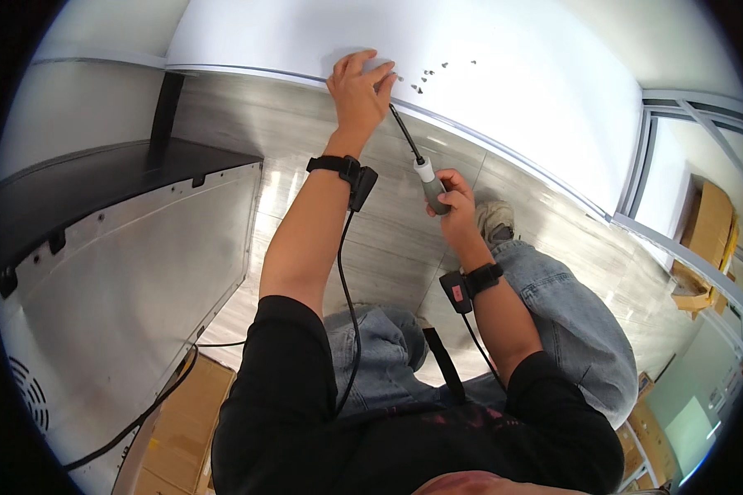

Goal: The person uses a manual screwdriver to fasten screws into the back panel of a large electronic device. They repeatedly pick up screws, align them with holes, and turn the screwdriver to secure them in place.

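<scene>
Just off the near edge of the white desk [545,124], your right hand [458,205] grips a screwdriver [424,170] while your left hand [359,96], its hold unclear, apparently gathers loose screws [425,80], likely needing a careful pinch next.

The left hand [359,95] is holding its fingers parted, farther forward; the right hand [459,206] is gripping, fingers curled.

We've got a grey-and-white screwdriver [423,171] tilted, tip leftward, plus some tiny screws [424,80] scattered on the white surface [537,107].
</scene>
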A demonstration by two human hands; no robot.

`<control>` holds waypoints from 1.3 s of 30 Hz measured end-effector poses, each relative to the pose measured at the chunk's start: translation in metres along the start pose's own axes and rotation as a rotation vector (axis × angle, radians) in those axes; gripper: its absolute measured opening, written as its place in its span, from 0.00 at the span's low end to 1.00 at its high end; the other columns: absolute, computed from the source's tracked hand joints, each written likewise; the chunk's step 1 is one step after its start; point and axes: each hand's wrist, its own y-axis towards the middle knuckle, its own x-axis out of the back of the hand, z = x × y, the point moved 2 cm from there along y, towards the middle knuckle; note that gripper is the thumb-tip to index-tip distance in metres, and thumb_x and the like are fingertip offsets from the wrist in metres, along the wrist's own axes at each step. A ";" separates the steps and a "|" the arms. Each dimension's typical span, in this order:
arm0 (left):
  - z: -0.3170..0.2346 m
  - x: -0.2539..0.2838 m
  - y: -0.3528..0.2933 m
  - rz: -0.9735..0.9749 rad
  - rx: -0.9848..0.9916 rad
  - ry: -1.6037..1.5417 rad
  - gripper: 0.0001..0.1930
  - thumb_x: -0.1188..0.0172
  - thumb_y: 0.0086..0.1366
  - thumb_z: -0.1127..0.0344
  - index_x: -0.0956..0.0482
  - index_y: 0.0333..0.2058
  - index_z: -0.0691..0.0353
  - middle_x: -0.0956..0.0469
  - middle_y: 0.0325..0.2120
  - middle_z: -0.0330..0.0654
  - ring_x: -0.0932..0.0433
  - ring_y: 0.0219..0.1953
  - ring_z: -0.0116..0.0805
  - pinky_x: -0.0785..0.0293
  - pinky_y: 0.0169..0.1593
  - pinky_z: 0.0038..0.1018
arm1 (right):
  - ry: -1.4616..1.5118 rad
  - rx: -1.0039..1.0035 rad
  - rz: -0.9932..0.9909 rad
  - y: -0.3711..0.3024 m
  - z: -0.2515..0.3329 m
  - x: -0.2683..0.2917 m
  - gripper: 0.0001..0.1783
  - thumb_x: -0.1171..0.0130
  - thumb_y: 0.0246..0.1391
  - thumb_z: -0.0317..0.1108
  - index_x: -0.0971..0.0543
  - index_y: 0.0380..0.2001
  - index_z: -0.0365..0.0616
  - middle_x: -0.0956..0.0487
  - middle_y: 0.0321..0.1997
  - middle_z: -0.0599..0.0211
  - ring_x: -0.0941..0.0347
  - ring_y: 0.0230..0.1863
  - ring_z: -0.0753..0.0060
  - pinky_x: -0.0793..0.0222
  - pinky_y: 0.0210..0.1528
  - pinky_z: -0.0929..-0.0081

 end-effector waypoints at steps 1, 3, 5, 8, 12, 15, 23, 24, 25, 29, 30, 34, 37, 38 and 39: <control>0.001 0.001 0.000 0.018 0.007 -0.009 0.10 0.36 0.52 0.63 0.17 0.36 0.51 0.27 0.46 0.36 0.37 0.54 0.41 0.44 0.54 0.41 | -0.002 0.010 -0.003 -0.002 0.005 -0.002 0.19 0.56 0.38 0.28 0.29 0.38 0.39 0.28 0.30 0.61 0.33 0.26 0.71 0.37 0.22 0.73; 0.001 0.005 0.001 0.042 0.063 -0.060 0.11 0.37 0.53 0.63 0.17 0.37 0.53 0.27 0.47 0.38 0.35 0.53 0.41 0.40 0.53 0.38 | -0.016 0.045 0.002 -0.006 0.021 -0.011 0.19 0.56 0.38 0.28 0.29 0.38 0.39 0.28 0.29 0.61 0.33 0.25 0.71 0.37 0.22 0.73; -0.001 0.013 0.000 0.015 0.151 -0.137 0.11 0.37 0.55 0.63 0.18 0.37 0.55 0.26 0.46 0.40 0.32 0.50 0.42 0.36 0.50 0.36 | -0.035 0.079 0.019 -0.012 0.042 -0.026 0.18 0.56 0.39 0.29 0.29 0.38 0.39 0.28 0.28 0.61 0.34 0.25 0.71 0.37 0.23 0.73; -0.012 0.036 -0.008 0.013 0.356 -0.292 0.10 0.39 0.57 0.66 0.19 0.38 0.59 0.23 0.41 0.41 0.27 0.43 0.39 0.31 0.45 0.30 | -0.065 0.107 0.074 -0.030 0.071 -0.053 0.18 0.55 0.39 0.29 0.29 0.38 0.39 0.28 0.28 0.60 0.35 0.24 0.71 0.37 0.23 0.73; -0.022 0.093 -0.004 0.112 0.519 -0.612 0.10 0.44 0.59 0.74 0.22 0.40 0.65 0.22 0.34 0.36 0.25 0.35 0.26 0.29 0.40 0.23 | -0.050 0.172 0.217 -0.045 0.104 -0.113 0.19 0.55 0.39 0.30 0.29 0.40 0.38 0.27 0.29 0.59 0.34 0.25 0.71 0.36 0.23 0.74; -0.032 0.148 -0.005 0.132 0.529 -0.914 0.13 0.48 0.60 0.77 0.24 0.44 0.64 0.22 0.35 0.38 0.25 0.37 0.26 0.29 0.39 0.23 | 0.070 0.149 0.376 -0.046 0.102 -0.162 0.21 0.53 0.38 0.30 0.30 0.40 0.36 0.28 0.29 0.59 0.33 0.26 0.71 0.35 0.22 0.76; -0.160 0.364 -0.042 -0.062 0.557 -0.937 0.12 0.49 0.64 0.71 0.25 0.46 0.64 0.21 0.38 0.41 0.24 0.40 0.25 0.29 0.38 0.21 | 0.030 0.119 0.887 -0.125 0.150 -0.257 0.25 0.50 0.35 0.30 0.33 0.42 0.31 0.29 0.31 0.55 0.33 0.26 0.70 0.37 0.23 0.77; -0.170 0.384 -0.053 -0.086 0.555 -0.948 0.12 0.49 0.64 0.70 0.25 0.46 0.65 0.21 0.38 0.42 0.23 0.41 0.26 0.29 0.39 0.20 | -0.012 0.112 0.934 -0.133 0.148 -0.262 0.26 0.50 0.35 0.29 0.33 0.42 0.31 0.29 0.31 0.55 0.34 0.26 0.71 0.37 0.23 0.78; -0.180 0.401 -0.059 -0.133 0.600 -0.943 0.13 0.50 0.65 0.69 0.26 0.47 0.67 0.21 0.38 0.44 0.22 0.41 0.30 0.28 0.39 0.20 | -0.030 0.054 0.938 -0.137 0.147 -0.267 0.24 0.50 0.35 0.26 0.31 0.42 0.31 0.29 0.31 0.57 0.34 0.25 0.73 0.38 0.22 0.79; -0.208 0.459 -0.108 -0.299 0.505 -1.045 0.15 0.55 0.65 0.71 0.30 0.49 0.70 0.22 0.39 0.50 0.21 0.42 0.39 0.25 0.42 0.25 | -0.330 0.112 1.017 -0.186 0.152 -0.279 0.19 0.51 0.40 0.21 0.27 0.41 0.34 0.28 0.32 0.65 0.37 0.24 0.82 0.40 0.22 0.83; -0.210 0.473 -0.118 -0.338 0.445 -1.084 0.16 0.57 0.66 0.71 0.30 0.49 0.71 0.23 0.39 0.51 0.22 0.42 0.42 0.24 0.43 0.27 | -0.396 0.185 1.002 -0.197 0.158 -0.290 0.19 0.50 0.41 0.21 0.27 0.41 0.34 0.28 0.32 0.66 0.37 0.24 0.83 0.41 0.22 0.83; -0.207 0.515 -0.167 -0.460 0.345 -1.203 0.18 0.62 0.65 0.72 0.33 0.50 0.75 0.24 0.39 0.56 0.22 0.43 0.50 0.22 0.45 0.34 | -0.510 0.324 0.873 -0.256 0.157 -0.324 0.16 0.44 0.46 0.23 0.26 0.42 0.37 0.27 0.33 0.69 0.38 0.23 0.87 0.44 0.23 0.88; -0.191 0.547 -0.180 -0.462 0.283 -1.302 0.20 0.63 0.69 0.65 0.35 0.51 0.74 0.24 0.39 0.56 0.22 0.42 0.51 0.21 0.44 0.35 | -0.470 0.403 0.747 -0.295 0.142 -0.338 0.16 0.40 0.47 0.24 0.26 0.41 0.38 0.26 0.32 0.70 0.36 0.23 0.87 0.43 0.21 0.88; -0.189 0.554 -0.183 -0.463 0.277 -1.323 0.20 0.63 0.70 0.63 0.36 0.52 0.74 0.24 0.39 0.56 0.22 0.41 0.51 0.21 0.44 0.35 | -0.454 0.434 0.708 -0.305 0.136 -0.340 0.16 0.39 0.47 0.24 0.26 0.41 0.38 0.26 0.32 0.69 0.36 0.23 0.87 0.42 0.21 0.88; -0.184 0.559 -0.184 -0.445 0.264 -1.339 0.22 0.63 0.71 0.58 0.37 0.53 0.73 0.24 0.38 0.55 0.21 0.40 0.51 0.21 0.43 0.35 | -0.446 0.481 0.658 -0.318 0.131 -0.343 0.16 0.39 0.46 0.24 0.26 0.41 0.38 0.26 0.33 0.69 0.35 0.22 0.86 0.41 0.20 0.88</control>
